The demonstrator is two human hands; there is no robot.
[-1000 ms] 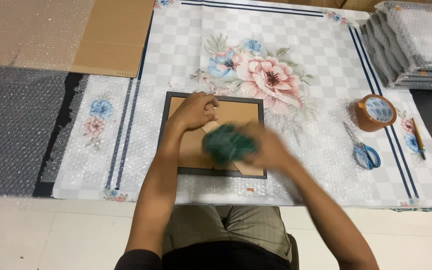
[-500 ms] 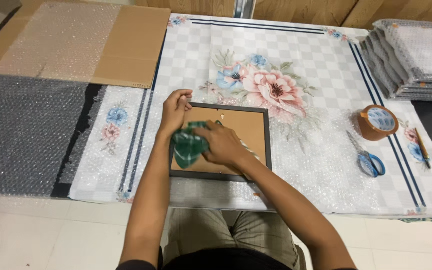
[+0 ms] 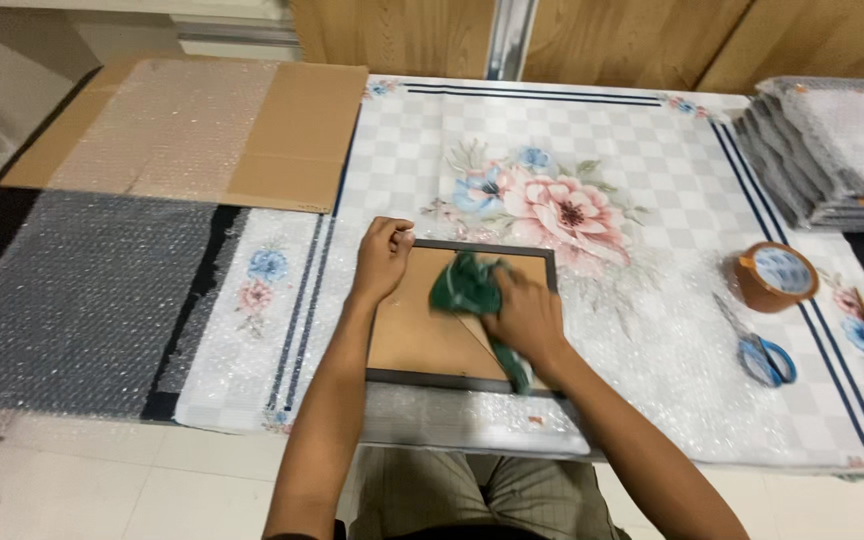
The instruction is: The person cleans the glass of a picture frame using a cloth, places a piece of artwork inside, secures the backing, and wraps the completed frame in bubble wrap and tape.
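Pressing green cloth [image 3: 468,287] under right hand [image 3: 524,315], on frame [image 3: 412,335]

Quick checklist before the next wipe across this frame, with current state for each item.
1. Left hand steadies the picture frame at its top left corner: ok.
2. Right hand has a grip on the green cloth: ok.
3. Frame lies flat on the bubble wrap: ok.
4. Scissors and tape roll are apart from the frame: ok.
5. Frame back wiped clean: cannot tell.
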